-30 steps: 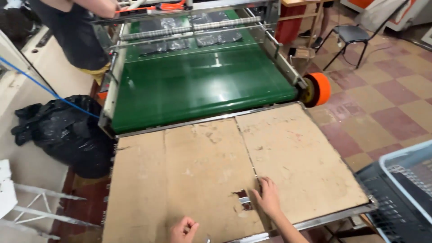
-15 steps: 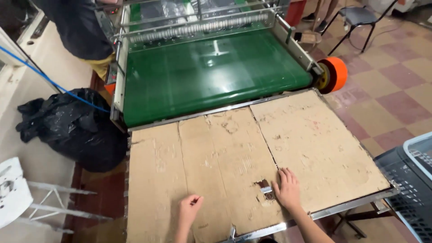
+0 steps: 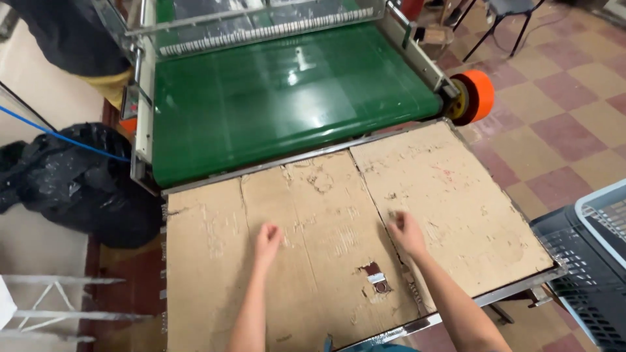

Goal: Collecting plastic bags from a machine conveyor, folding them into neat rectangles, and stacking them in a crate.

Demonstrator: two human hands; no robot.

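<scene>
Resting on a worn sheet of cardboard (image 3: 313, 261) that covered the table top, both hands lay empty and gripped nothing. The left hand (image 3: 267, 238) sat near the middle of the sheet with its fingers loosely curled, knuckles up, touching the board; whether the fingers were pressed flat could not be told. The right hand (image 3: 407, 233) lay well apart from it, just beside the seam where two cardboard pieces met, its fingers bent and slightly blurred, holding nothing. Close to the person, between the two forearms and nearer the right one, a torn hole (image 3: 376, 277) in the cardboard showed a small metal part underneath. The cardboard was scuffed and peeling in patches, and its near edge ended at the metal rim (image 3: 508, 290) of the table. To the right of the table stood a dark plastic crate (image 3: 580, 261) with a pale rim. To the left, on the floor, lay a black bag (image 3: 78, 182) with a blue cord (image 3: 59, 133) crossing it. Beyond the far edge of the cardboard ran a green conveyor belt (image 3: 287, 98), glossy and bare, with an orange roller end (image 3: 479, 94) at its right corner. At the far left stood another person (image 3: 72, 39) in dark clothes beside the machine.
</scene>
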